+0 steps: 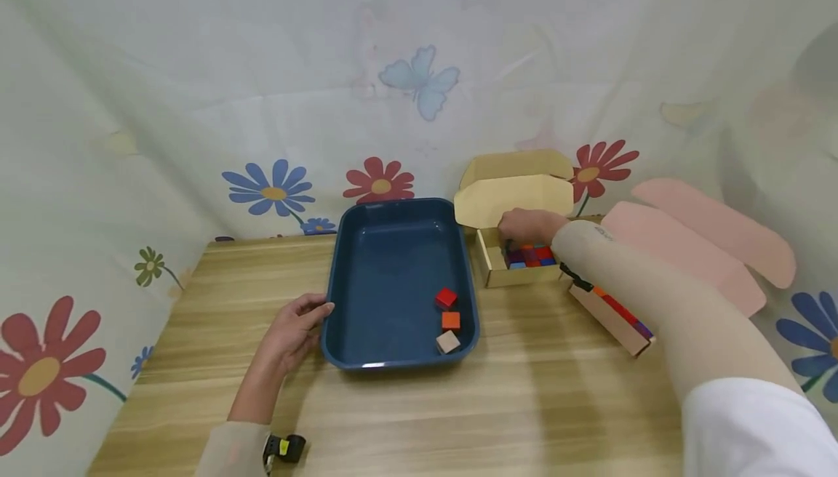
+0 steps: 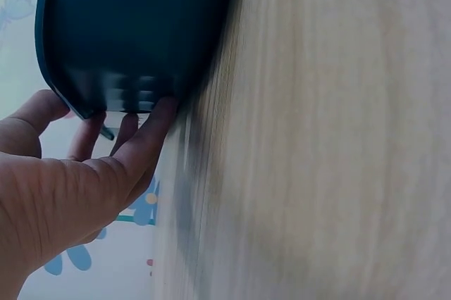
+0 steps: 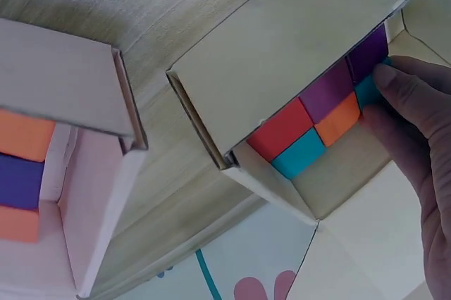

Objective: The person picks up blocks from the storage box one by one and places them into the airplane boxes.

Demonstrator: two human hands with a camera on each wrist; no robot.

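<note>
My left hand point(image 1: 294, 331) grips the left side of a dark blue tray point(image 1: 393, 266). In the left wrist view its thumb lies at the tray's rim, and the fingers are against the outer wall. A red block point(image 1: 447, 297), an orange block point(image 1: 450, 321) and a pale wooden block point(image 1: 448, 342) lie along the tray's right side. My right hand point(image 1: 526, 226) reaches into an open yellow cardboard box point(image 1: 524, 276). Up close, thumb and finger pinch a teal block point(image 3: 368, 93) at the end of a row, beside a purple block point(image 3: 368, 53) and an orange block point(image 3: 338, 121).
A pink box point(image 1: 612, 319) with its lid raised stands right of the yellow box, with colored blocks inside, partly behind my right forearm. A flower-printed cloth point(image 1: 294, 99) hangs behind the wooden table point(image 1: 511, 404).
</note>
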